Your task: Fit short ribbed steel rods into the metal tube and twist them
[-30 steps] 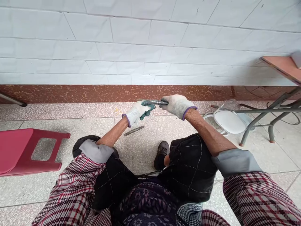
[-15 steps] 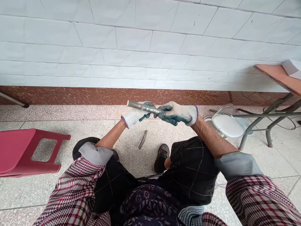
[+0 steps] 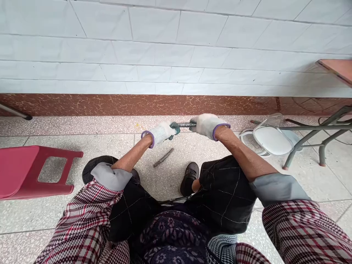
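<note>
Both my hands wear white knit gloves with dark green palms. My left hand [image 3: 162,132] and my right hand [image 3: 206,125] are each closed on one end of a short threaded metal rod [image 3: 187,124], held level in front of my knees. Only a short stretch of the rod shows between the gloves. A second ribbed metal piece [image 3: 163,157] lies on the tiled floor just below my left hand. I am seated, with my black shoe [image 3: 189,178] on the floor between my knees.
A red plastic stool [image 3: 30,172] lies on its side at the left. A white round container [image 3: 271,139] sits on the floor at the right, beside the metal legs [image 3: 310,137] of a wooden-topped table [image 3: 337,69]. A white tiled wall stands ahead.
Half a second ago the rod was tilted with its left end jutting out past my left glove and my right palm turned up. Now the rod is level and both gloves cover its ends.
</note>
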Demonstrator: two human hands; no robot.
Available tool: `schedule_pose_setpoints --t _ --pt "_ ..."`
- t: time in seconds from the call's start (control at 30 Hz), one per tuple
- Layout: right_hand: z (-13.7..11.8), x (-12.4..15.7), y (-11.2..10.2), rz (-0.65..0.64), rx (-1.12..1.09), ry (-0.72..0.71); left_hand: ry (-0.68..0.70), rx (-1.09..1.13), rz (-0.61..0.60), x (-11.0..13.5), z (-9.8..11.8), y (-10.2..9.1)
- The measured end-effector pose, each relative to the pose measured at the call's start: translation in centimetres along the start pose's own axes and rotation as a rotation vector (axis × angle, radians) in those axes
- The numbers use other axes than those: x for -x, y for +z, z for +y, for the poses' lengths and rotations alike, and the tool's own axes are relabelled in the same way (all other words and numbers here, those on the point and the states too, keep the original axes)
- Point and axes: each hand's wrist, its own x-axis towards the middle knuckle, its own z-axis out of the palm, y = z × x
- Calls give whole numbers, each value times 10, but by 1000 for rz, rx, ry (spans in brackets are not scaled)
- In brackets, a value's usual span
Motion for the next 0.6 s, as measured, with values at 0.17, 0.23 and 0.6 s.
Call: schedule_pose_setpoints --t 0.17,0.23,0.6 --pt "1 4 -22 120 17 -8 71 151 -8 -11 -3 4" --pt "-5 12 -25 120 -108 -22 107 197 -55 -14 -6 3" --pt "-14 43 -17 -285 -431 -171 38 59 -12 8 5 -8"
